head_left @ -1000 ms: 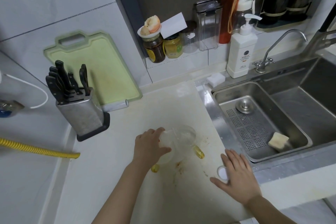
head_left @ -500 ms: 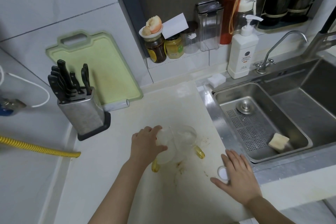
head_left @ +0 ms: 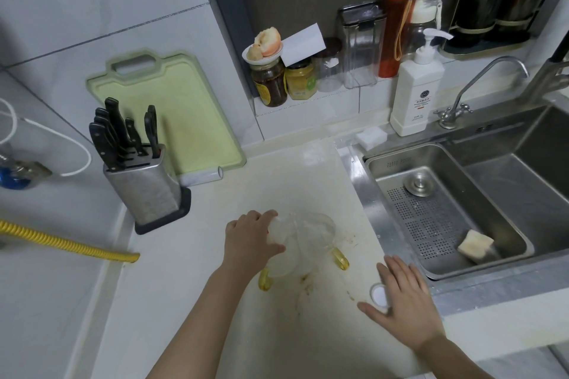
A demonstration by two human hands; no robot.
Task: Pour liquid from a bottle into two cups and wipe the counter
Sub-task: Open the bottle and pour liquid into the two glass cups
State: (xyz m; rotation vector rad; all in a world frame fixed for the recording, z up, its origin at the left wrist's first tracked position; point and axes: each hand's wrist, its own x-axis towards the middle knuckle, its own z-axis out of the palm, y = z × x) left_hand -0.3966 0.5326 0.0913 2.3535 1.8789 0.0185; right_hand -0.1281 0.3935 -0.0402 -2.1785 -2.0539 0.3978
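Observation:
My left hand (head_left: 248, 241) grips a clear plastic bottle (head_left: 278, 232), held tilted over two clear glass cups on the cream counter (head_left: 308, 175). The near cup (head_left: 284, 269) has an amber handle at its lower left. The far cup (head_left: 321, 224) has its amber handle (head_left: 340, 258) to the right. The bottle hides part of both cups, and no liquid can be made out. My right hand (head_left: 406, 301) lies flat on the counter with straight fingers, touching a white bottle cap (head_left: 378, 294). Brown stains (head_left: 306, 281) mark the counter in front of the cups.
A steel knife block (head_left: 143, 184) and a green cutting board (head_left: 172, 114) stand at the back left. The sink (head_left: 446, 212) with a sponge (head_left: 475, 243) is to the right. Jars, bottles and a soap dispenser (head_left: 417, 86) line the ledge. A yellow hose (head_left: 61, 243) lies left.
My left hand and the bottle have shifted slightly to the left over the cups. My right hand has stayed flat by the cap.

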